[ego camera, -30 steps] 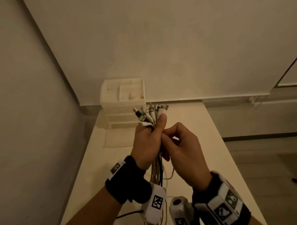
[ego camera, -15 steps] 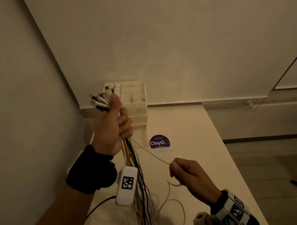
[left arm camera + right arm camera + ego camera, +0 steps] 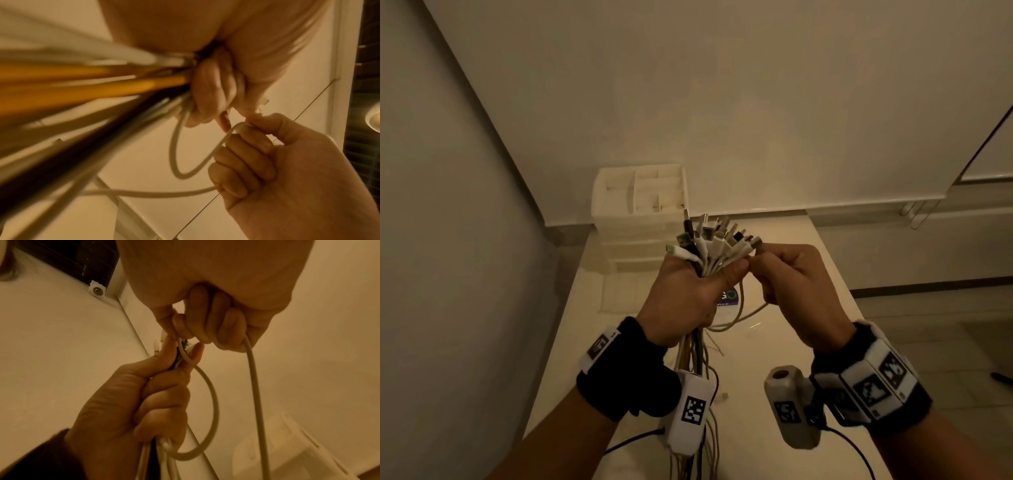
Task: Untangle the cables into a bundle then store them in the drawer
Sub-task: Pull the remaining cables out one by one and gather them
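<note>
We've got a pale table against the wall, and a purple round sticker lying on it.

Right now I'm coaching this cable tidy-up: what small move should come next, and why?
Probably tuck the connector the right hand pinches into the left hand's fist. The left hand grips the bundle with plugs fanned upward, and only this white cable loops loose between the hands.
</note>
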`<state>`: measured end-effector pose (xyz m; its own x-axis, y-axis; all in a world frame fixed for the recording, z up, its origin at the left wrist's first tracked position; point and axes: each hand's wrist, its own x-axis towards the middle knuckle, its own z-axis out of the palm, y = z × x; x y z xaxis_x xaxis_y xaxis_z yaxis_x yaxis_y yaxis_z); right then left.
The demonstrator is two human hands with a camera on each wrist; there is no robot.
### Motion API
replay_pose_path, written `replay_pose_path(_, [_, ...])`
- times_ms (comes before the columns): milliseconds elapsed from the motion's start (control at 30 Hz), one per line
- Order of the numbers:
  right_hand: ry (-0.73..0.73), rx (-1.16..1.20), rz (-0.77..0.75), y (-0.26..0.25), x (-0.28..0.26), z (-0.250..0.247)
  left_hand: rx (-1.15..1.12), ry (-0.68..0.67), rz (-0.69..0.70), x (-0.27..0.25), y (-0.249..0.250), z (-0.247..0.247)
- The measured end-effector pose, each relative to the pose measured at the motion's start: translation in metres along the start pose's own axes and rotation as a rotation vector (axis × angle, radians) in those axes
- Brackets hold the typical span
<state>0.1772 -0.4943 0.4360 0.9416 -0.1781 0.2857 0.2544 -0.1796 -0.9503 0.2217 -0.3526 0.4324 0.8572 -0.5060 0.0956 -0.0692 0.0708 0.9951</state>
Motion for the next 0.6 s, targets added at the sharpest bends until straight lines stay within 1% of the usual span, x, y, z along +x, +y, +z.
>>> replay_pose_path(67, [-0.009, 0.031, 0.017, 0.002, 0.002, 0.000, -0.041, 0.015, -0.033, 0.001, -0.005, -0.001])
replay_pose_path(167, [-0.040, 0.073, 0.038, 0.005, 0.000, 0.001, -0.034, 0.016, -0.033, 0.001, -0.009, -0.004])
replay_pose_path(267, [-0.084, 0.099, 0.059, 0.007, -0.002, 0.001, 0.023, 0.004, -0.009, -0.002, -0.011, -0.006])
replay_pose_path(367, [-0.138, 0.079, 0.072, 0.010, -0.002, 0.002, 0.045, 0.036, 0.021, -0.001, -0.010, -0.008])
replay_pose_path(500, [-0.201, 0.037, 0.081, 0.014, -0.003, 0.002, 0.090, 0.138, 0.055, 0.001, -0.007, -0.022])
replay_pose_path(533, [-0.199, 0.039, 0.092, 0.018, -0.003, 0.000, 0.064, 0.179, 0.047, 0.002, -0.007, -0.029])
replay_pose_path(600, [-0.193, 0.046, 0.131, 0.029, -0.005, -0.006, -0.063, 0.287, 0.036, 0.003, -0.006, -0.045])
